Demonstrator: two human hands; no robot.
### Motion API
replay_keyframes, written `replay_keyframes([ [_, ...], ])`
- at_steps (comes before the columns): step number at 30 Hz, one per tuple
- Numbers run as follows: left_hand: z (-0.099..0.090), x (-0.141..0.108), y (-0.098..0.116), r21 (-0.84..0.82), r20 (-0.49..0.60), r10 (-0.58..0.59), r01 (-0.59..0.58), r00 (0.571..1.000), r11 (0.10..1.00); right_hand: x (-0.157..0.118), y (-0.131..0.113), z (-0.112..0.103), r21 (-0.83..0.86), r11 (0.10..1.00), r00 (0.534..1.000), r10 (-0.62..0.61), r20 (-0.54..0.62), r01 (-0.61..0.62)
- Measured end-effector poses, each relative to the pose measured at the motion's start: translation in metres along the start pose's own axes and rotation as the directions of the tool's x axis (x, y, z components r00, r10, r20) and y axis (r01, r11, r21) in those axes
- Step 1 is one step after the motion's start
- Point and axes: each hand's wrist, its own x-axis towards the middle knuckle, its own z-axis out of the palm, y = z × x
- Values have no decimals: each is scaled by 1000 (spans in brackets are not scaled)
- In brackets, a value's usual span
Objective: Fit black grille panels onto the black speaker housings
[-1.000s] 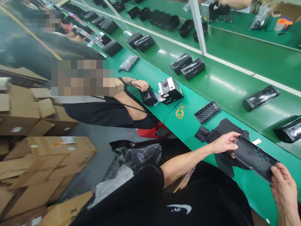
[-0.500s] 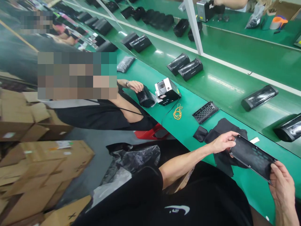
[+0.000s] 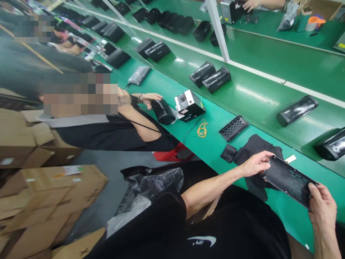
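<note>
Between my two hands is a thin black rectangular panel [image 3: 289,181], tilted, with a dark mesh face and rows of small openings showing through it. My left hand [image 3: 257,164] pinches its left end, thumb on top. At the opposite end my right hand [image 3: 322,199] grips the panel with the thumb on its face and the fingers behind. Black cloth [image 3: 250,151] lies on the green bench just behind my left hand. A black frame with honeycomb-like openings [image 3: 234,128] rests farther back, near a small folded black piece [image 3: 228,153].
A co-worker's hand [image 3: 151,99] touches a black cylindrical speaker [image 3: 163,112] beside a silver-and-black box [image 3: 190,105]. Yellow rubber bands [image 3: 202,128] lie nearby. More black housings [image 3: 298,110] sit on the green conveyor [image 3: 250,75]. Cardboard boxes [image 3: 59,194] are stacked at left.
My hands and the panel keep nearly the same pose. The co-worker's hand has lifted slightly on the speaker, and their other hand now shows near the head. The view has shifted a little.
</note>
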Motion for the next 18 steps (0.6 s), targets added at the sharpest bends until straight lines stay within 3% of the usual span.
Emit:
replay_keyframes([
  [5,2,-2,3,16,-8,44,-44,999,999,2,3,-2,28,999,999,-39,-29,40],
  [14,4,-8,18,50,29,166,-168,986,985,3,4,-34,87,993,972,59,228,-81],
  [18,3,-7,17,67,34,150,-151,988,986,-1,2,-34,104,993,971,39,238,-65],
])
